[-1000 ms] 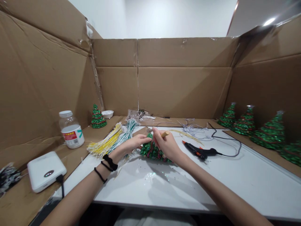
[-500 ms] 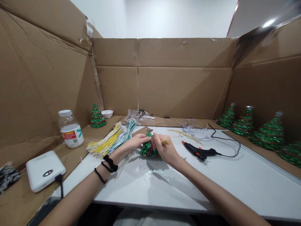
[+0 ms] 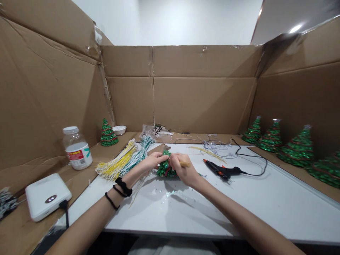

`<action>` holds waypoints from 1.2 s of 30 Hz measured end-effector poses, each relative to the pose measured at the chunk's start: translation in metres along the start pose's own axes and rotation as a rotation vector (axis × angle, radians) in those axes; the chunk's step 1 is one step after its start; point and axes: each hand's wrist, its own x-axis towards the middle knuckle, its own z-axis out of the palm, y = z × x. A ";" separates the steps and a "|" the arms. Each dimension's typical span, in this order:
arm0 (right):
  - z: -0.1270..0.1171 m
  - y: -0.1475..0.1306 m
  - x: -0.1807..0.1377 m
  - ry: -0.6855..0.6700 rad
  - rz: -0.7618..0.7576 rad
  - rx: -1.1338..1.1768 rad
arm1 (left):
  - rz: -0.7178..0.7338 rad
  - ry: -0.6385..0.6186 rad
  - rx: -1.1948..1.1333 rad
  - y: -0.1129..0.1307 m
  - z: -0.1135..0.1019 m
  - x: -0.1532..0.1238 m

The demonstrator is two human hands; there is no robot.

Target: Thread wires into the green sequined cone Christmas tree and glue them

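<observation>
A small green sequin tree (image 3: 164,170) with red bits lies on the white table (image 3: 239,209) at the middle. My left hand (image 3: 154,161) grips its left side, fingers curled on it. My right hand (image 3: 183,170) is closed round a thin wooden stick (image 3: 185,164) and presses against the tree's right side. Two dark bands sit on my left wrist.
Yellow and green wire bundles (image 3: 124,157) lie to the left, a black glue gun (image 3: 221,170) with its cord to the right. A plastic jar (image 3: 77,148) and a white box (image 3: 47,196) sit on the left cardboard. Finished trees (image 3: 297,150) line the right wall, with one tree (image 3: 108,133) at the back left.
My right hand has lowered and turned, so the stick's end dropped from above the tree to beside it. The tree sits a little more upright between both hands. The view shifted slightly.
</observation>
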 end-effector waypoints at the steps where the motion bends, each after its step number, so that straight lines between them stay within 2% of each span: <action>1: -0.001 0.001 0.000 0.000 0.021 0.018 | 0.000 -0.002 0.000 0.001 0.000 -0.001; 14: -0.007 -0.001 0.007 -0.016 0.138 0.199 | -0.004 -0.003 0.004 0.005 0.002 -0.002; 21: -0.005 0.001 0.008 0.000 0.133 0.193 | 0.008 -0.016 -0.016 0.004 0.003 -0.001; 25: -0.002 0.003 0.006 0.039 0.138 0.194 | 0.005 0.017 -0.001 0.004 0.002 -0.002; 29: -0.001 0.002 0.002 0.081 0.160 0.142 | 0.003 -0.024 0.019 0.005 0.001 -0.001; 31: -0.004 -0.002 -0.001 0.084 0.067 0.075 | 0.005 -0.013 0.044 0.004 0.000 0.000; 33: -0.008 -0.007 -0.003 0.105 -0.094 0.012 | 0.014 0.027 0.073 0.003 -0.001 0.001; 35: -0.014 -0.010 -0.005 0.194 -0.192 0.000 | 0.029 0.061 0.084 0.002 -0.003 0.001; 36: -0.017 -0.010 -0.005 0.249 -0.190 0.007 | 0.037 0.064 0.077 0.001 -0.003 0.001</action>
